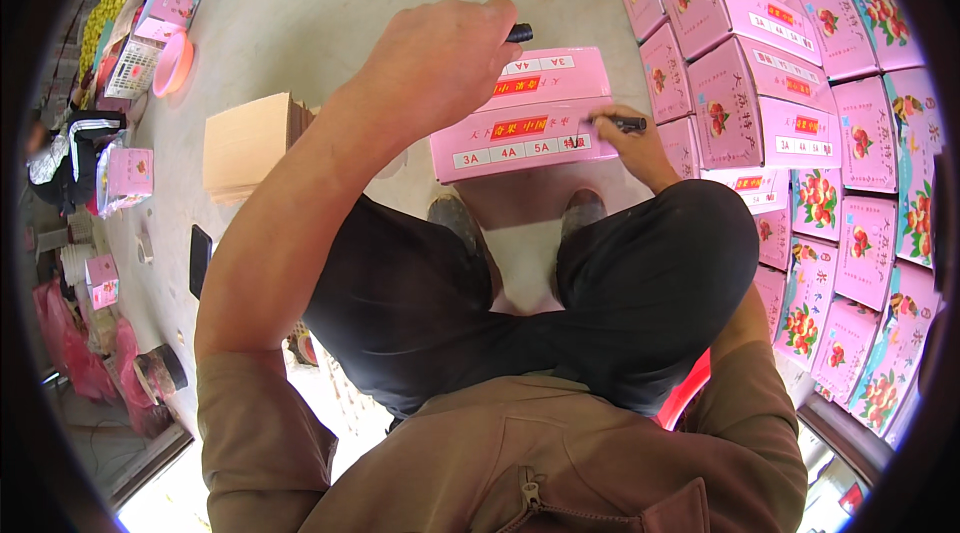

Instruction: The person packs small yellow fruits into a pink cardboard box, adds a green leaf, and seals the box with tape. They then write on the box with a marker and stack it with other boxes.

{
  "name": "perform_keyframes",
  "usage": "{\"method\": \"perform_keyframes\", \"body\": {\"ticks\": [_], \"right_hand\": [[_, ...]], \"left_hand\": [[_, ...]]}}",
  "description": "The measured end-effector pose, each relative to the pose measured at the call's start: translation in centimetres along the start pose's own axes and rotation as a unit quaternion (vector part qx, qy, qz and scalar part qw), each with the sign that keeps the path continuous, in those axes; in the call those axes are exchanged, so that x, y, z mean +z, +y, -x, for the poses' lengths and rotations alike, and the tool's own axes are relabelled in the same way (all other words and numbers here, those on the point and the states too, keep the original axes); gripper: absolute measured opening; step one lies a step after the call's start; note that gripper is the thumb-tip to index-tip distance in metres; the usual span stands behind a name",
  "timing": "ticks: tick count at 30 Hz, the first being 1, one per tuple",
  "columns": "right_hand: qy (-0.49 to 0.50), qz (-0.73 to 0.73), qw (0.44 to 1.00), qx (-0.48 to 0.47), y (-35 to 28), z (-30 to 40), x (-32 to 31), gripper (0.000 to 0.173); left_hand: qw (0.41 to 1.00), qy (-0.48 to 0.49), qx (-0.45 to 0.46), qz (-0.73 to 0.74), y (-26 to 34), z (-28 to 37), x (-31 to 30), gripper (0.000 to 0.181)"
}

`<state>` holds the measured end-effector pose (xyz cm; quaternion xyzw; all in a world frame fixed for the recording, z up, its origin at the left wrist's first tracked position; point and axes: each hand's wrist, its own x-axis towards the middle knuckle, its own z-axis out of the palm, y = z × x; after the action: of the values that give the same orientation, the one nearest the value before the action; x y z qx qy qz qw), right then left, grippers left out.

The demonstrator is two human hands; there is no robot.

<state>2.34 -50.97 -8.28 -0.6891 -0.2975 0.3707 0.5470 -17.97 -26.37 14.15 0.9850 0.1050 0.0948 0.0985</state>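
A closed pink fruit carton (465,132) sits on the floor in front of my feet. Its sloped near side carries a row of white printed grade squares, the rightmost one bearing a dark handwritten stroke. My right hand (637,147) grips a black marker pen (628,123) at the carton's right end, its tip end toward the printed side. Over the far left part of the carton, my left hand (450,57) is closed around a short black cylinder (519,33), which looks like a marker cap; most of it is hidden by the fingers.
Stacked pink cartons (772,68) rise at the right. Flat brown cardboard pieces (247,147) stand to the left, with a phone (199,261) on the floor nearby. Farther left are a pink basin (173,64), a white crate (133,68) and a seated person (75,158).
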Motion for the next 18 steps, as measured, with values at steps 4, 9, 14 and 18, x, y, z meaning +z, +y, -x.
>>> {"method": "perform_keyframes", "body": {"ticks": [4, 9, 14, 18], "right_hand": [[0.136, -0.043, 0.989, -0.035, -0.5, -1.1, -0.2, 0.026], [0.150, -0.098, 0.984, -0.004, -1.6, -0.4, -0.6, 0.028], [0.085, -0.080, 0.993, 0.034, -0.2, 0.7, -0.8, 0.028], [0.016, -0.077, 0.997, 0.017, 0.8, 1.0, -0.4, 0.026]], "left_hand": [[0.997, -0.058, -0.042, 0.021, 0.5, -0.1, -1.0, 0.025], [0.997, -0.063, -0.043, 0.032, 0.2, 0.1, -0.9, 0.023], [0.996, -0.062, -0.041, 0.057, 0.2, 0.3, -1.2, 0.020], [0.995, -0.069, -0.047, 0.062, 0.4, 0.4, -1.3, 0.019]]}}
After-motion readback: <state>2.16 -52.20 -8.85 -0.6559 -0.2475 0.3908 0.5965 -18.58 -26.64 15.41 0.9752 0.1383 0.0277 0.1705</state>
